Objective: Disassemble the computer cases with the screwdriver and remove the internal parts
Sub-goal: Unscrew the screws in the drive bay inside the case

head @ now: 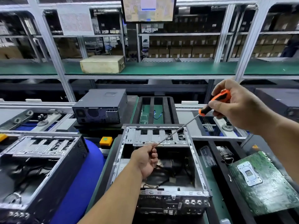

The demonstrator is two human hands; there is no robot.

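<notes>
Screwdriver [212,105] is between my two hands above the open case [159,167]: my right hand [239,105] grips the orange handle, my left hand [146,159] pinches the tip. I think I am taking a loosened screw off; next I must put it aside.

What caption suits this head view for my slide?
Right hand grips screwdriver, left hand pinches its tip above open case.

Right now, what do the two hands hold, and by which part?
Both hold one screwdriver. The right hand grips its orange and black handle; the left hand pinches the tip end of the metal shaft, above the open computer case.
</notes>
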